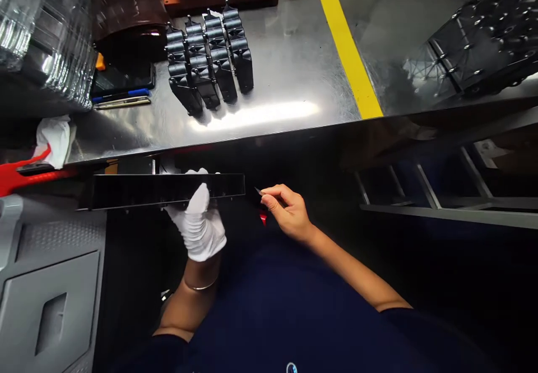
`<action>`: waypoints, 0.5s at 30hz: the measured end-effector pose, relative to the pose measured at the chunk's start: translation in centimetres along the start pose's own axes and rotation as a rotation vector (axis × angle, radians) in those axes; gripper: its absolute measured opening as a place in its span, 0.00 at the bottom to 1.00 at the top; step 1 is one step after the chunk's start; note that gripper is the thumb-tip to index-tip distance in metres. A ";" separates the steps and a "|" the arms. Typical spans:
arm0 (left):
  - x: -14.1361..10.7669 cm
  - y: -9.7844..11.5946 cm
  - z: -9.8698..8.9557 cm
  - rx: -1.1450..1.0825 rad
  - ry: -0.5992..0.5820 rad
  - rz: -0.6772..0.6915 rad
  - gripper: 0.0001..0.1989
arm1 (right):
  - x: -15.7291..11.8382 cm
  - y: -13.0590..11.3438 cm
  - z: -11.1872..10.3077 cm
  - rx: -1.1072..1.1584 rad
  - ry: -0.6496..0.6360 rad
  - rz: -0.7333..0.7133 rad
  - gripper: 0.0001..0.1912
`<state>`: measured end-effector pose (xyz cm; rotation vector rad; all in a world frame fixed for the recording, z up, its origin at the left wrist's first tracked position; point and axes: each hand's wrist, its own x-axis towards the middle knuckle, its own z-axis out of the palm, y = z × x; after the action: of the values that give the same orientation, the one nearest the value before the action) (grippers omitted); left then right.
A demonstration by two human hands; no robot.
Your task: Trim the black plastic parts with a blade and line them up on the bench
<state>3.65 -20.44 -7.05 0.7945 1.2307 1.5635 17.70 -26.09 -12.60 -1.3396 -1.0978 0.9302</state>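
Observation:
My left hand, in a white glove, grips a long, flat black part held level below the table's front edge. Its thumb lies over the face of the part. My right hand is bare, with thumb and forefinger pinched on a small pointed blade. The blade's tip points toward the right end of the black part, with a small gap between them. Several black moulded parts stand in a row on the metal table.
Stacked clear trays stand at the left, near a blue pen. A red-handled tool and a white cloth are at the left edge. Yellow tape crosses the table, and more black parts lie at the right.

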 end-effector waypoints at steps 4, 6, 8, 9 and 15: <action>-0.5 -0.4 0.7 -0.109 -0.011 -0.026 0.15 | 0.6 -1.9 -0.4 -0.094 -0.053 -0.285 0.06; -0.8 -0.2 0.8 -0.120 -0.053 -0.063 0.14 | 0.7 -2.1 -0.5 -0.119 -0.027 -0.326 0.06; -0.9 0.2 0.6 -0.126 -0.084 -0.090 0.15 | 1.0 -1.9 -0.5 -0.143 0.004 -0.333 0.06; -1.0 0.3 0.4 -0.126 -0.091 -0.100 0.17 | 1.2 -1.6 -0.6 -0.154 0.012 -0.333 0.06; -0.9 1.2 -0.5 -0.226 -0.270 -0.449 0.19 | 3.0 -0.3 -1.8 -0.229 0.140 -0.229 0.06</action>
<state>3.16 -21.52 -5.95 0.5170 0.9348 1.1592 20.14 -23.65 -11.99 -1.4049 -1.2463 0.5473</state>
